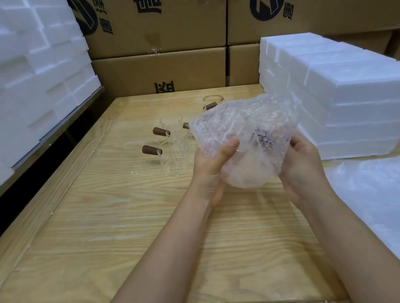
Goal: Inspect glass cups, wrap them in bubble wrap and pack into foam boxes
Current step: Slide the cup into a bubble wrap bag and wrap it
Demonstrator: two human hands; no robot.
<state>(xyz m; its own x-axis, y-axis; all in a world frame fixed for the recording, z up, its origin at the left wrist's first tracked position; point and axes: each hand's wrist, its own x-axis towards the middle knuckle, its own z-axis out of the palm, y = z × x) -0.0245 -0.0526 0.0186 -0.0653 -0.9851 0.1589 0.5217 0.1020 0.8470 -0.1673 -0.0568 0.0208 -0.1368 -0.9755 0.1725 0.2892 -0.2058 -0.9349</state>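
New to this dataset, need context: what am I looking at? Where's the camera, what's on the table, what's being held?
There is no robot here. The single picture comes from a wide-angle camera worn on a person's head, looking forward and down at their bare hands. The left hand and right hand together grip a bundle of bubble wrap. A brown handle shows faintly through it, so a cup seems to be inside. Behind the bundle, on the wooden table, stand several unwrapped glass cups. White foam boxes are stacked at the right, with more foam at the left and cardboard boxes behind. A loose sheet of wrap lies at the lower right.
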